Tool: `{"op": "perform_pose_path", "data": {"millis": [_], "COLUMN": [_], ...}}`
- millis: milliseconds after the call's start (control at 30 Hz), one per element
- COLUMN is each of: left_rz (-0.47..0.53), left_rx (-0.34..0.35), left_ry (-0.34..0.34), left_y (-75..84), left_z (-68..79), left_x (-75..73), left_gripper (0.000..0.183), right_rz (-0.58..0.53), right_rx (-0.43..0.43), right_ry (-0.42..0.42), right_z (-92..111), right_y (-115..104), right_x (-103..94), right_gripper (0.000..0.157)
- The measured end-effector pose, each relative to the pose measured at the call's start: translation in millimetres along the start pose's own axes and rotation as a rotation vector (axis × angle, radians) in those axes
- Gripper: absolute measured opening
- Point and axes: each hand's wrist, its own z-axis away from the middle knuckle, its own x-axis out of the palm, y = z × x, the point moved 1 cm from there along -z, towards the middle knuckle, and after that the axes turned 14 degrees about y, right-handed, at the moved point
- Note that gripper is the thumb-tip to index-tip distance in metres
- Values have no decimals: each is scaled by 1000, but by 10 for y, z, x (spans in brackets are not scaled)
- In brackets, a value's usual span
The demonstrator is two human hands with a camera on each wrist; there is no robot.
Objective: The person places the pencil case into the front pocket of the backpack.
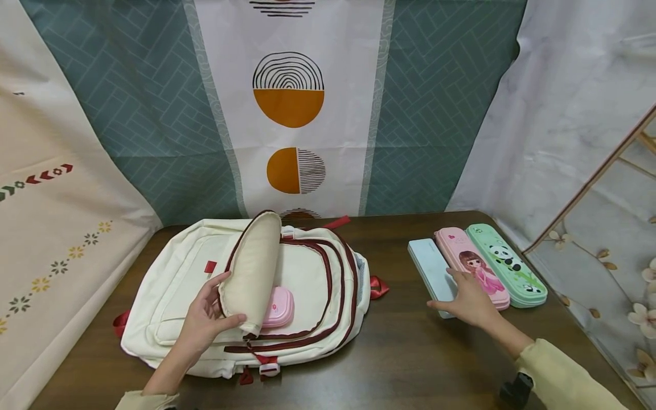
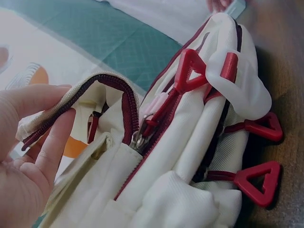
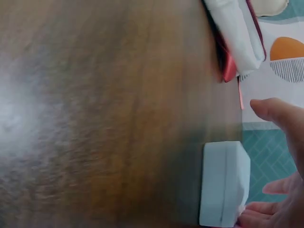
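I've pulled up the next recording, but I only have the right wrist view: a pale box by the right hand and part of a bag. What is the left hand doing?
Observer: The left hand holds up a flap on the white backpack.
Operator: Does anything show beneath it?
Observer: Yes, a small pink case lies in the opening, partly hidden by the flap.
Operator: And what sits next to the pale box, on the side away from the backpack?
Observer: Two pencil cases: a pink one with a girl on it, then a green one with pandas.
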Motion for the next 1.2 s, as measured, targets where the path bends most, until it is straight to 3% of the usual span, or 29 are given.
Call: {"op": "perform_pose_path", "data": {"millis": [300,433,633,1200], "left_rz": [76,87,89,117], "left_rx": [2,7,-1,1], "left_ry": [4,1,3,-7], "left_y": [-58,-75,-83,-111], "left_z": [19,18,19,24], "left_x": [-14,-12,-1,-21], "left_gripper": [79,79,80,79], "right_rz": [35,-3,-36,-28], "right_rx": [-15,28,102,147], "right_ry": [44,25,3,-6], "right_z": [113,144,176,106], "right_y": [45,74,95,64], "right_x": [51,70,73,6], "right_gripper": [86,80,82,76]}}
